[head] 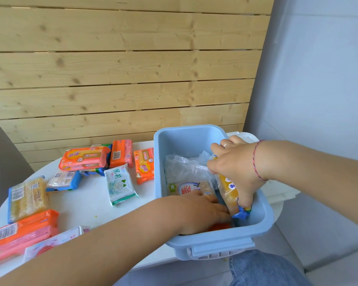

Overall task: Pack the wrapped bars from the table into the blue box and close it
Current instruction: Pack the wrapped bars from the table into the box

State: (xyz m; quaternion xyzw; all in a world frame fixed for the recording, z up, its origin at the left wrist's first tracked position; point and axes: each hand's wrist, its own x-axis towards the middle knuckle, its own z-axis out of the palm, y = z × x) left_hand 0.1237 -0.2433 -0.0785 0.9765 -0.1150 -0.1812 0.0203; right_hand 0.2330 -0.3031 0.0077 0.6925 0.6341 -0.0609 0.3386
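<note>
Yellow wrapped bar [228, 195] upright in blue box [262, 211], right hand [234, 166] gripping it, left hand [203, 211] flat beside

Domestic interior, likely a home corner: small round white table [87, 205] against a pine-plank wall panel [120, 65]; pale plain wall [322, 69] right; household wrapped bars [85, 158] scattered left.

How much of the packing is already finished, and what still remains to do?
Done: a few bars, some in clear wrap, lie in the blue box. In hand: the right hand stands a yellow bar against the wall; the left hand reaches inside. Left: about ten bars on the table, such as the white-green bar; box not yet closed.
</note>
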